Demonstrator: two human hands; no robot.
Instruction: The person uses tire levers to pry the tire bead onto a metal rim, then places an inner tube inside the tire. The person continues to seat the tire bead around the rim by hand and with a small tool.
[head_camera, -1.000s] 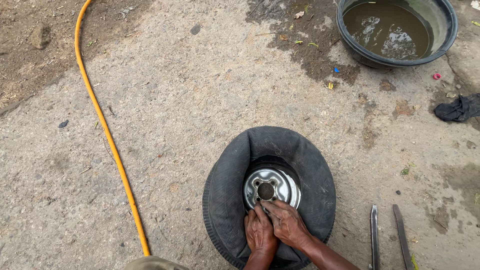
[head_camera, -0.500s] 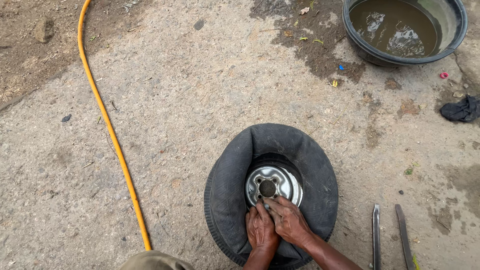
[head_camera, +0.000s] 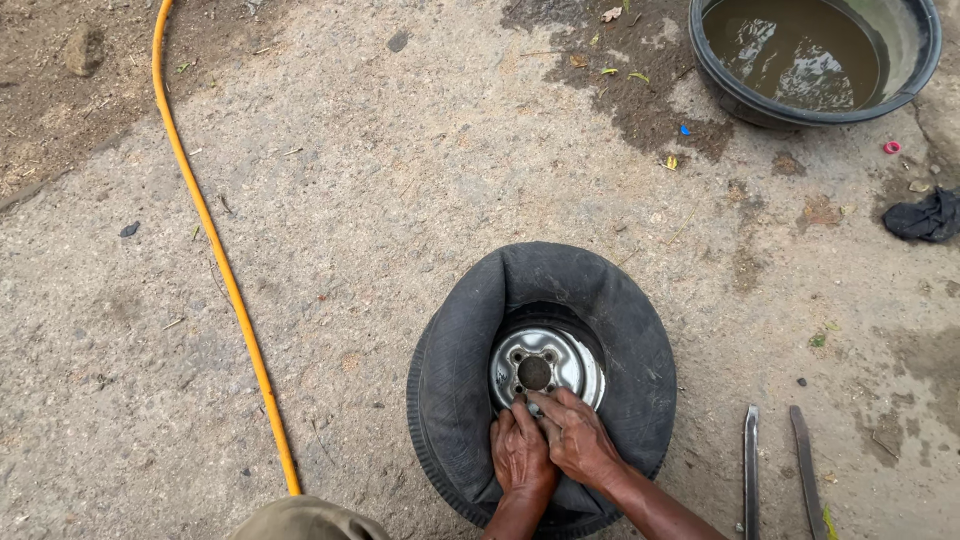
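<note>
A small black tyre (head_camera: 545, 300) lies flat on the rough concrete ground (head_camera: 400, 200), its soft rubber folded up around a silver steel wheel rim (head_camera: 547, 365) with a ring of bolt holes and a dark centre bore. Both hands press side by side on the near edge of that rim: the left hand (head_camera: 520, 455) lies palm down with its fingers spread flat onto the rubber and the rim's lip, and the right hand (head_camera: 580, 440) sits just beside it, touching it, fingers curled over the same edge; neither hand closes around anything, both are pushing down flat. To the right of the tyre, two flat metal tyre levers (head_camera: 778, 470) lie near each other on the ground. An orange hose (head_camera: 215, 250) runs from the top left down to the lower edge, well apart from the tyre. At the top right stands a black basin of murky water (head_camera: 740, 95), and a dark rag (head_camera: 925, 215) lies at the right edge.
</note>
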